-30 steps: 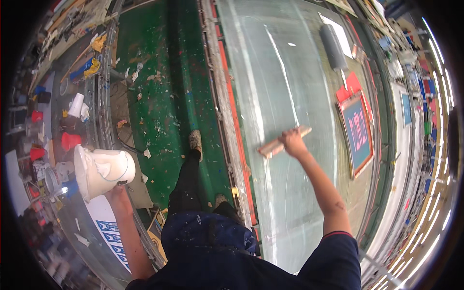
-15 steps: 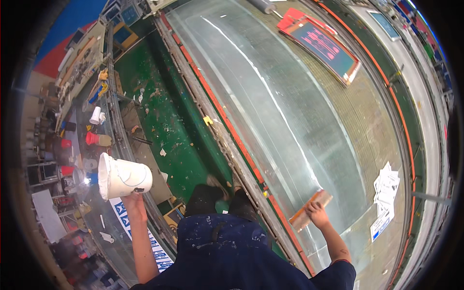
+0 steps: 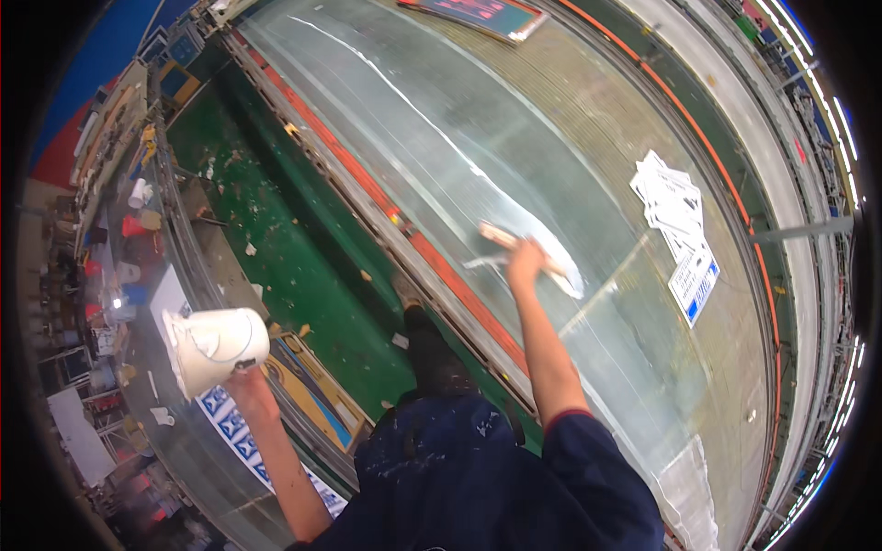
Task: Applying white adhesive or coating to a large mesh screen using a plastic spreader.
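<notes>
My left hand (image 3: 253, 395) is closed on a white plastic bucket (image 3: 220, 344), tipped on its side with its mouth to the left. White smears coat the bucket's rim. My right hand (image 3: 526, 260) grips a wooden-handled squeegee (image 3: 498, 235) against a long grey-green tabletop (image 3: 404, 179). White liquid (image 3: 542, 234) lies in a broad patch along the squeegee's far side. From that patch a thin white line runs up toward the far end of the table. The fingertips of both hands are partly hidden.
White printed sheets (image 3: 673, 207) lie piled on the table's right. A framed panel (image 3: 487, 14) sits at the far edge. Orange rails (image 3: 363, 179) border the tabletop. Below is a green, littered floor (image 3: 285, 239); a side bench at left holds a printed strip (image 3: 241, 432) and cups.
My view has swung right and along the table. The squeegee has turned, and the white liquid beside it has widened into a patch. The bucket stays in my left hand, still tipped.
</notes>
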{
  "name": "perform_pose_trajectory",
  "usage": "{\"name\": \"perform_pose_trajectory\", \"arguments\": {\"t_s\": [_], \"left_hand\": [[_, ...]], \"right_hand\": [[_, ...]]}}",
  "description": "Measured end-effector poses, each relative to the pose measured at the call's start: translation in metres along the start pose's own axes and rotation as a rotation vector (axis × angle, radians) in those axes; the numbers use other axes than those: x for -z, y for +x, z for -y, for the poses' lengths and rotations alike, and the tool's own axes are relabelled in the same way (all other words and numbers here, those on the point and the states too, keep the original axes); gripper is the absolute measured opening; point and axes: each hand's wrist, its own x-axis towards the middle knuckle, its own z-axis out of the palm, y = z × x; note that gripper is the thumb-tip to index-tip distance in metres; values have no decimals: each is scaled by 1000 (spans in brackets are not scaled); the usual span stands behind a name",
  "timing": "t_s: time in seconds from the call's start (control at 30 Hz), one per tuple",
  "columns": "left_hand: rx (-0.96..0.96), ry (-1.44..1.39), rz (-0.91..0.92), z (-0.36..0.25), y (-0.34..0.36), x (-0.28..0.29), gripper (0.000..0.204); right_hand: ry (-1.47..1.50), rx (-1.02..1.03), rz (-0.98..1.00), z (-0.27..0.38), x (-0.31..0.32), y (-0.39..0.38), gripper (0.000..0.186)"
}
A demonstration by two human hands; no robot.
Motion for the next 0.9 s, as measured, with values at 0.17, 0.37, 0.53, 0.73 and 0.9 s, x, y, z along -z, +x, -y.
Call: {"name": "perform_pose_trajectory", "arguments": {"t_s": [0.17,0.37,0.53,0.73,0.9], "left_hand": [[87,118,-77,-32,-202,22,72],[49,288,-92,-37,-411,20,71],[19,108,-174,-51,-599,-23,69],[29,-12,-7,-52,-781,-85,60],[21,-67,76,-38,-953,-88,61]], "right_hand": [[-135,552,360,49,-7,2,13],[-58,893,305,-101,58,-57,7],[-33,1125,407,-313,157,-183,5],[-120,1113,520,-653,332,-361,12],[-158,1090,584,-878,446,-516,20]]}}
